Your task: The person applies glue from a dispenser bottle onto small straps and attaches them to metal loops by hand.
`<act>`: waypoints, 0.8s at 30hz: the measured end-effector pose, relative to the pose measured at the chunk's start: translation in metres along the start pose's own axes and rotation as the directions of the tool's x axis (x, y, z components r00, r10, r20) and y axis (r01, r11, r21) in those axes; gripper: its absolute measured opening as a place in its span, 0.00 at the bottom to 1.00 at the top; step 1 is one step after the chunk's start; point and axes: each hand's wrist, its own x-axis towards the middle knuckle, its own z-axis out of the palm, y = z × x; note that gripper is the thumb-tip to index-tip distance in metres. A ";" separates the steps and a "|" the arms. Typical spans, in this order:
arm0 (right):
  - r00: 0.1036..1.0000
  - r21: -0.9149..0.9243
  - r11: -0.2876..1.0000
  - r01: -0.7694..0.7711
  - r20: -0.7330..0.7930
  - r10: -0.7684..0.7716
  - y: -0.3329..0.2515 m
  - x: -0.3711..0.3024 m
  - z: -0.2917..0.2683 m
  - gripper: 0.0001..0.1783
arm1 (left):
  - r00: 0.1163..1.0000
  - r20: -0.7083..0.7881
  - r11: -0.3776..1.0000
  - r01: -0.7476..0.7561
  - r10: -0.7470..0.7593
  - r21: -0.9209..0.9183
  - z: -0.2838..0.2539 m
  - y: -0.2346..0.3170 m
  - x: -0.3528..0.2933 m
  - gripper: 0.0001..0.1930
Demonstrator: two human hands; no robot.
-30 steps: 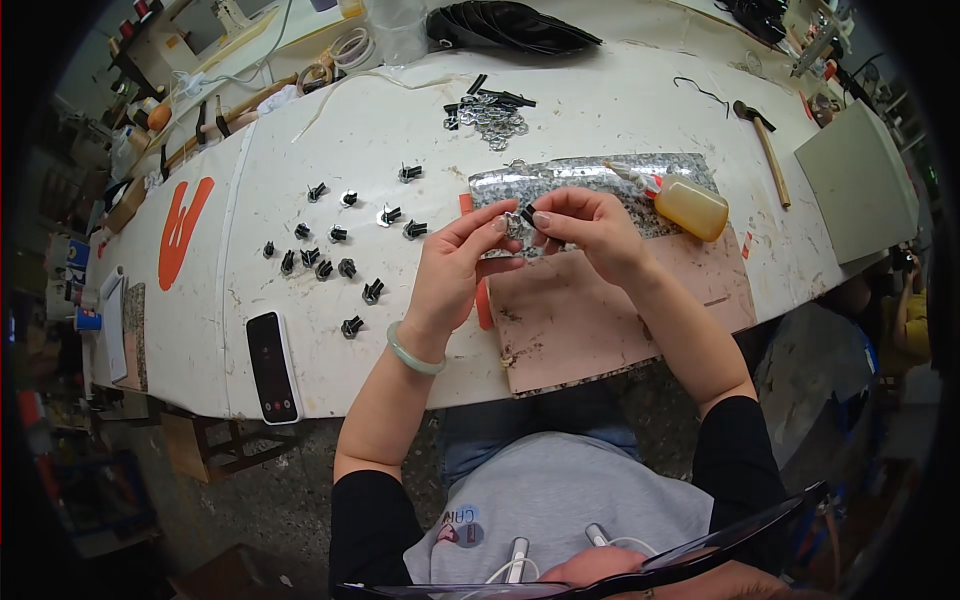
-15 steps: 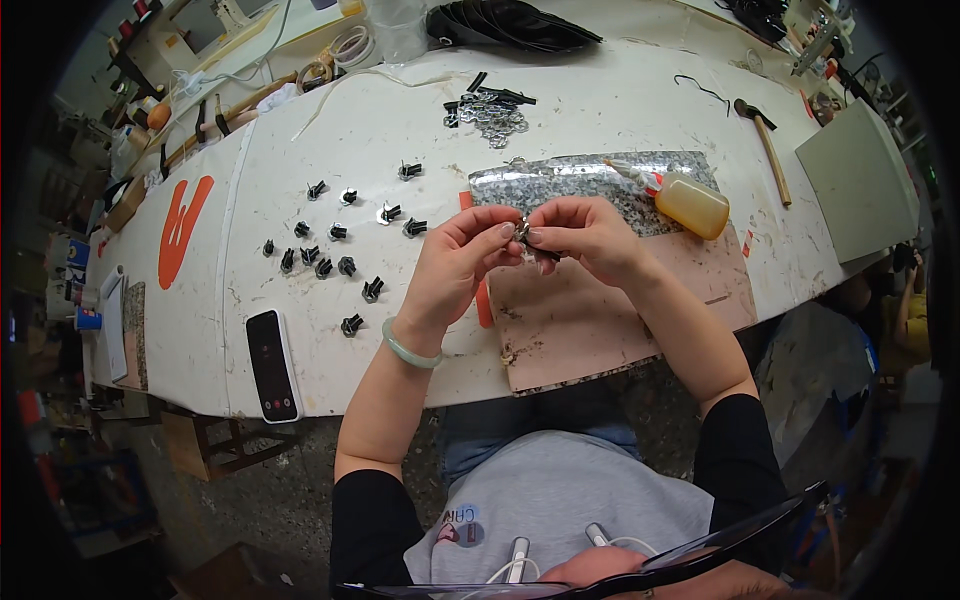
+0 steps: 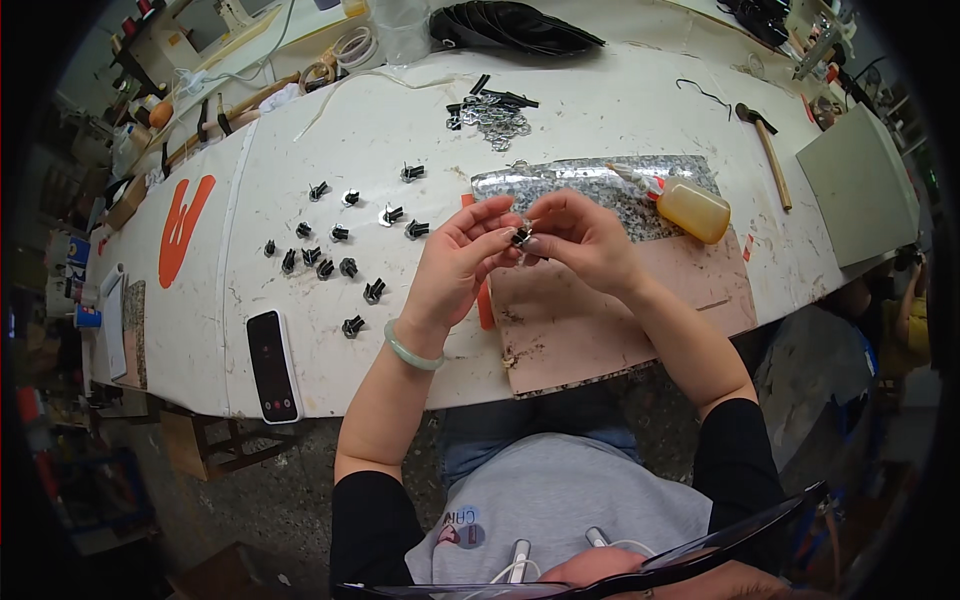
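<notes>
Over the near work boards, my left hand (image 3: 462, 252) and my right hand (image 3: 590, 245) meet fingertip to fingertip. Pinched between them is a small black strap piece with silver metal hardware (image 3: 521, 237); fingers cover part of it. To the left lie several similar black strap pieces (image 3: 373, 290), spread loosely over the white table. Farther off sits a pile of silver metal rings (image 3: 497, 122), with short black strips (image 3: 515, 99) among them. A green bangle (image 3: 412, 347) circles my left wrist.
Beneath my hands are a pinkish board (image 3: 620, 310) and a speckled grey slab (image 3: 590, 190). A glue bottle (image 3: 692, 209) lies on its side there. A hammer (image 3: 768, 155) rests at right, a phone (image 3: 272, 365) at near left, and an orange cutout (image 3: 185, 230) beyond it.
The small strap piece has turned between my fingertips, so more of its black part shows. My right fingers have shifted slightly on it. The loose pieces stay in place.
</notes>
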 end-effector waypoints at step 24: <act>0.650 -0.808 0.213 0.550 0.253 -0.717 -0.011 0.001 0.005 0.11 | 0.983 -0.037 0.921 -0.153 0.177 0.358 0.011 -0.007 -0.009 0.13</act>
